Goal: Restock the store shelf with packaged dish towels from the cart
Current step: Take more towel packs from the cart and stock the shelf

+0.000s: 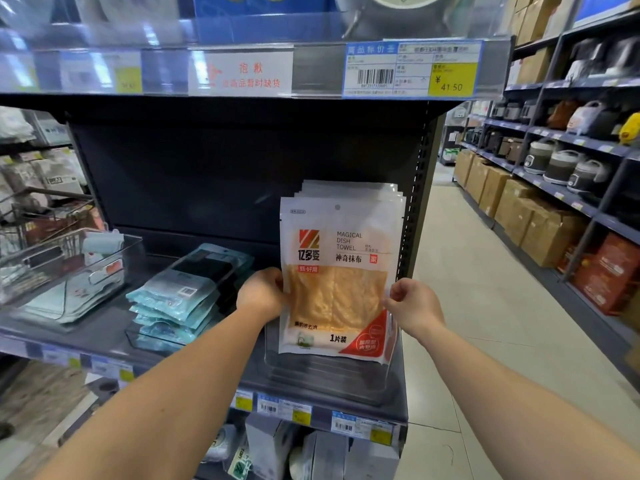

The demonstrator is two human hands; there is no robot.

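Now my left hand [265, 292] and right hand [412, 306] pinch the dish towel packs [337, 271] upright in the clear tray [311, 379] on the shelf [104, 337]; restocking seems well underway, cart unseen.

both arms stretched forward, left hand [265, 292] and right hand [412, 304] level, fingers curled, pinching
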